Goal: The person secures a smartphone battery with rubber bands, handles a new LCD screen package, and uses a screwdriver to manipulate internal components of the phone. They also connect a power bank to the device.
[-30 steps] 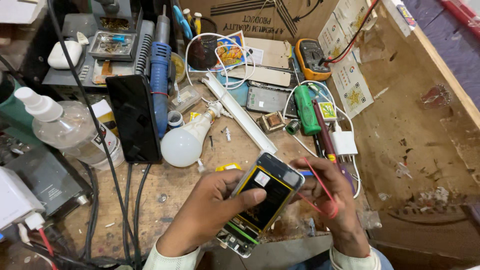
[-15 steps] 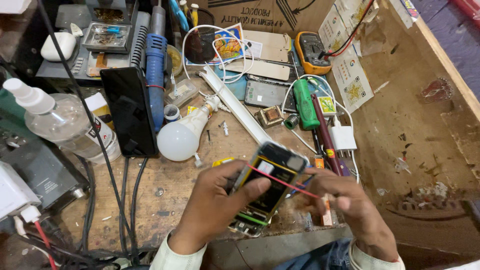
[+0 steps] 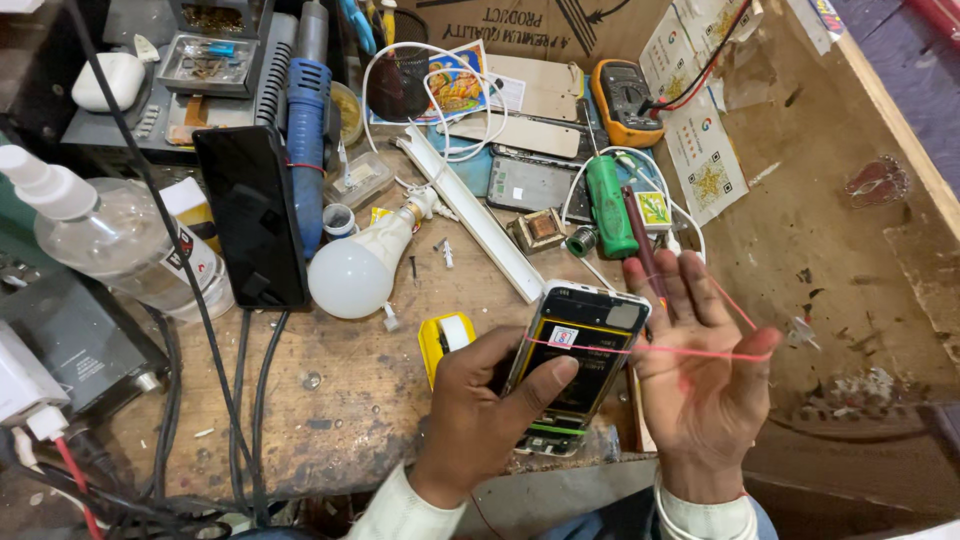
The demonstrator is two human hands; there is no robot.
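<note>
Right at the near edge of the wooden workbench (image 3: pixel 340 400), the left hand (image 3: pixel 480 415) is closed around an opened mobile phone (image 3: pixel 580 365), thumb pressed across its dark back with the yellow frame showing. A thin red rubber band (image 3: pixel 665 350) runs from the phone across to the right hand (image 3: pixel 700 375), whose fingers are spread open, palm up, with the band stretched taut around them; it grips nothing else. Just left of the phone a small yellow tape dispenser (image 3: pixel 445 335) sits on the bench. Farther off, a white light bulb (image 3: pixel 355 270) lies on its side beside a black phone (image 3: pixel 250 215) propped upright. A clear spray bottle (image 3: pixel 110 235) lies at the far left. Beyond the right hand are a green screwdriver (image 3: pixel 610 205) and, at the far side, an orange multimeter (image 3: pixel 625 100). A blue hot-air tool (image 3: pixel 308 120) lies at the far left-centre, amid white cables (image 3: pixel 430 85).
</note>
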